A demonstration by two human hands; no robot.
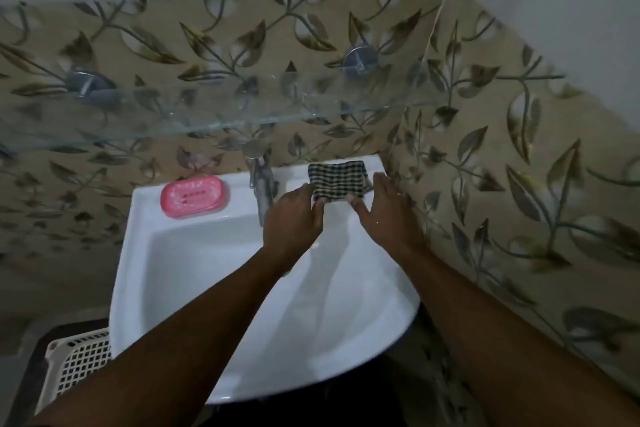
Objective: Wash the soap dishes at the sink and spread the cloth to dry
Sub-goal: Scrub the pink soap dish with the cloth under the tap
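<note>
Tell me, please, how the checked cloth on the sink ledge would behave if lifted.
Probably floppy: the checked cloth lies flat along the sink ledge. Likely light, looking thin. Possibly damp and clingy; wetness isn't visible.

Left hand, right hand on checked cloth

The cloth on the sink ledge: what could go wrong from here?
1. The cloth lies on the sink ledge between tap and wall. Its near edge, which left hand and right hand touch, is at the basin's brink; it may slide in.
2. The ledge seems too narrow to spread it flat, so it may dry badly.
</note>
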